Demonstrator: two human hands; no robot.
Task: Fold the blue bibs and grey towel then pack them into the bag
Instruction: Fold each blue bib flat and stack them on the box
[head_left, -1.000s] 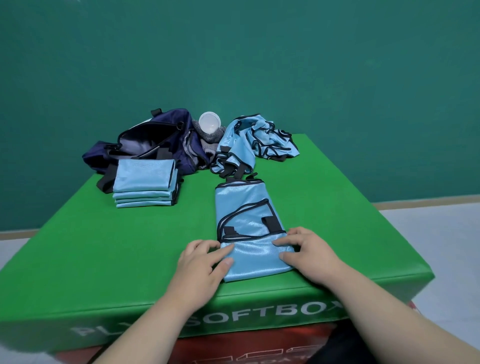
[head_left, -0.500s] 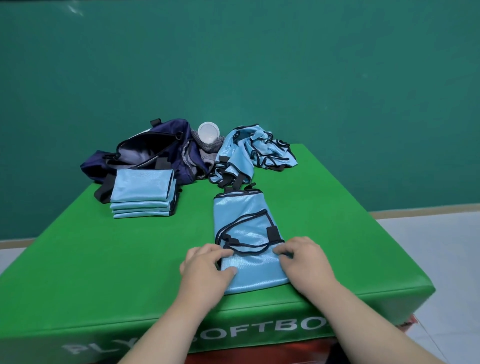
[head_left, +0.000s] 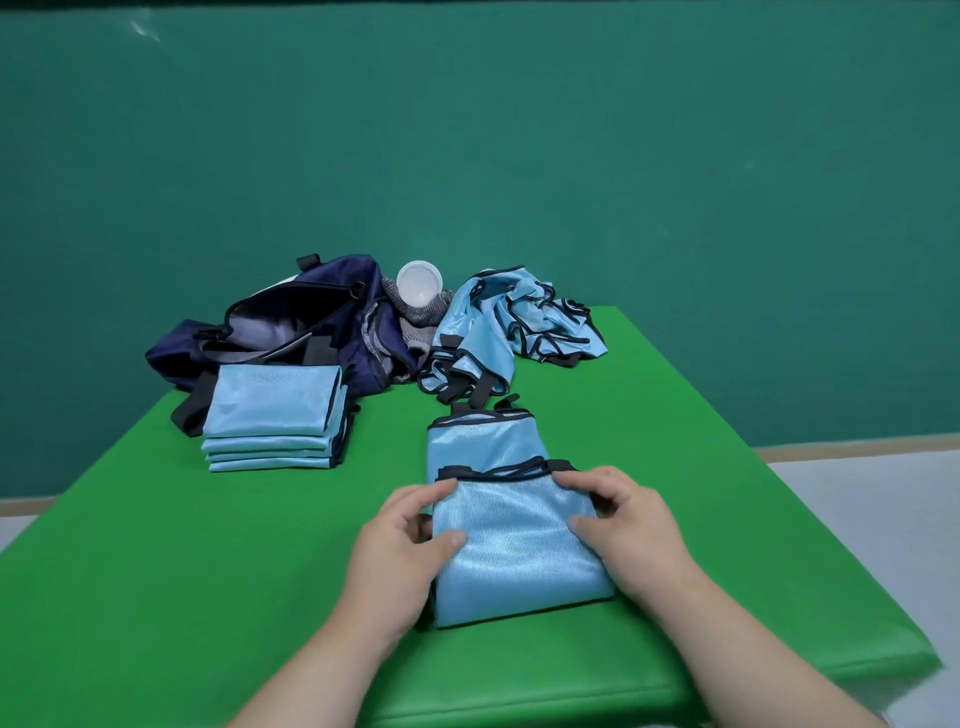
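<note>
On the green padded desk (head_left: 156, 571), far left at the back, an open navy fabric bag (head_left: 291, 322) lies slumped. A neat stack of folded light-blue bibs (head_left: 272, 410) lies just in front of it, overlapping its black strap. To the right of the bag a crumpled grey towel (head_left: 415, 319) carries a white round cup-like object (head_left: 420, 283). Next comes a loose heap of unfolded light-blue bibs with black trim (head_left: 514, 327).

Nearer the front edge lies the half-folded light-blue bib (head_left: 514, 545), its near flap doubled over. The left grip (head_left: 400, 551) pinches the flap's left edge, thumb on top and fingers curled at the side. The right grip (head_left: 623, 530) pinches the right edge likewise.
</note>
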